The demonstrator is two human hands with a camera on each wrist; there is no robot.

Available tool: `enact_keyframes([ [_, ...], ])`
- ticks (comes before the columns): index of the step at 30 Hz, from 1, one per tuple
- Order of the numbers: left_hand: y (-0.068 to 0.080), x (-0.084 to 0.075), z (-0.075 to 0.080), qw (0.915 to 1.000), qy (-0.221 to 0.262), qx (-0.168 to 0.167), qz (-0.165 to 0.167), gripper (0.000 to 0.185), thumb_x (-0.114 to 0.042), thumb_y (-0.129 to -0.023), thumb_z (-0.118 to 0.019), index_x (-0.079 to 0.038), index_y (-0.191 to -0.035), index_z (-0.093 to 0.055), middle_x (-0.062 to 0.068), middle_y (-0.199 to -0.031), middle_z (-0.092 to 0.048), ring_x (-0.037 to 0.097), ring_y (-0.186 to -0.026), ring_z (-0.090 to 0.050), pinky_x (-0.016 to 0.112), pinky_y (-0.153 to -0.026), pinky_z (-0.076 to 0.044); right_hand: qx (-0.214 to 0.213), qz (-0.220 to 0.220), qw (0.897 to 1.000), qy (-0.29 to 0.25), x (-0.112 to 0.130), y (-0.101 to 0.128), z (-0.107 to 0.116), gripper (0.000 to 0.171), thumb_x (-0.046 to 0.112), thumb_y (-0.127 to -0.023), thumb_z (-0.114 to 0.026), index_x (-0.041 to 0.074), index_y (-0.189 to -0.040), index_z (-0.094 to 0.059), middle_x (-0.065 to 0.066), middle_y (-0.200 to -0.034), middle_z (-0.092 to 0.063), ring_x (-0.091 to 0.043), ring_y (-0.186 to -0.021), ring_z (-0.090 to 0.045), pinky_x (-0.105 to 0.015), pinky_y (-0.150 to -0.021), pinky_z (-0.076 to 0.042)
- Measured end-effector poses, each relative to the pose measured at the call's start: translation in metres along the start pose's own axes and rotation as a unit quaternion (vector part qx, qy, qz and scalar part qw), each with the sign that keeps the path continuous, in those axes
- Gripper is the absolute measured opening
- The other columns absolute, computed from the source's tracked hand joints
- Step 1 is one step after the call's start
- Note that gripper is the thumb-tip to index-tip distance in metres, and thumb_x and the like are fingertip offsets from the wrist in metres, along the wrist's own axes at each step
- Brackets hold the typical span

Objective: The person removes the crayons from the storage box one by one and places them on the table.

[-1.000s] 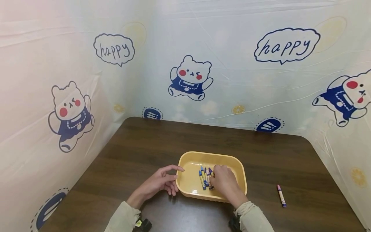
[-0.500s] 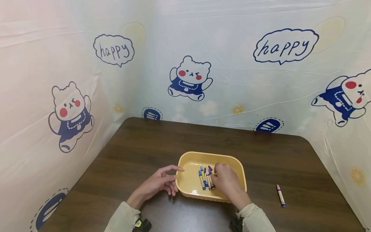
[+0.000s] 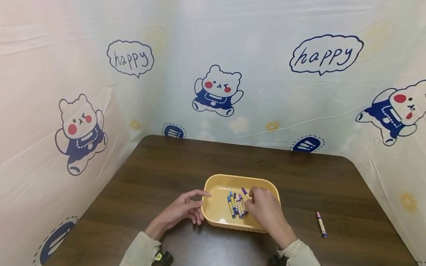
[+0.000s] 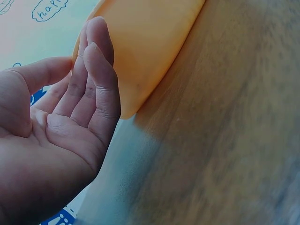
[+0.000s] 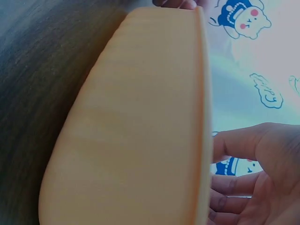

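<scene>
- Only the head view shows the inside of the yellow tray (image 3: 215, 207), which stands on the dark brown worktop (image 3: 159, 166).
- Within it, right of its middle, lies a cluster of crayons (image 3: 236, 207), several with blue tips at the left side; some overlap too closely to count.
- The right hand (image 3: 266, 210) reaches over the tray's right part, thumb and fingers pinched together on a purple-tipped crayon (image 3: 244, 192), whose tip sticks out at a slant above the cluster.
- The right wrist view hides that grip: the tray's outer wall covers the fingertips, leaving the palm side and the bent fingers behind the rim. At its top edge a few fingers of the other hand show by the far end.
- The left hand (image 3: 186, 208) is at the tray's left end, fingers loosely spread, the index tip over the rim in the head view.
- The left wrist view adds its palm, with the lower fingers gently bent alongside the tray's outside.
- A pink-tipped crayon (image 3: 321, 224) lies alone on the worktop, right of the tray, seen in the head view alone.
</scene>
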State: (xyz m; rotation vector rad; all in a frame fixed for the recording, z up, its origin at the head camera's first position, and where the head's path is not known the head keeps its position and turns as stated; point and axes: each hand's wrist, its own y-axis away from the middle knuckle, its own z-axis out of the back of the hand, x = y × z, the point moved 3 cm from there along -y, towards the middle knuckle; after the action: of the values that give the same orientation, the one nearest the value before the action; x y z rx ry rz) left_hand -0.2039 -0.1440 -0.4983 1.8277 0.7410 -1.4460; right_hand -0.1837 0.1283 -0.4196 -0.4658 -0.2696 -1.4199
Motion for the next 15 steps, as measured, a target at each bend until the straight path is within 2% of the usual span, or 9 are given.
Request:
enact_keyframes([
  [8,0.001,0.001,0.001,1.0000,-0.002,-0.001,-0.001,0.043,-0.019,-0.105,-0.051,-0.001,-0.144,-0.043,0.016,-0.084,-0.072,0.020,-0.067,-0.070,0.029,-0.059,-0.056,-0.041,0.015,0.999,-0.002,-0.002,0.012,0.017,0.009,0.010,-0.077,-0.071,0.006,-0.085,-0.069,0.002,-0.068,-0.057,-0.012,-0.058,-0.048,-0.030,-0.052,-0.043],
  [15,0.001,0.000,0.001,1.0000,-0.004,0.000,-0.004,0.042,-0.017,-0.105,-0.050,-0.001,-0.143,-0.044,0.015,-0.084,-0.072,0.020,-0.067,-0.069,0.029,-0.059,-0.055,-0.096,0.010,0.994,-0.044,-0.011,0.024,0.030,0.008,0.009,-0.077,-0.074,0.009,-0.083,-0.068,0.005,-0.068,-0.059,-0.009,-0.061,-0.052,-0.031,-0.058,-0.046],
])
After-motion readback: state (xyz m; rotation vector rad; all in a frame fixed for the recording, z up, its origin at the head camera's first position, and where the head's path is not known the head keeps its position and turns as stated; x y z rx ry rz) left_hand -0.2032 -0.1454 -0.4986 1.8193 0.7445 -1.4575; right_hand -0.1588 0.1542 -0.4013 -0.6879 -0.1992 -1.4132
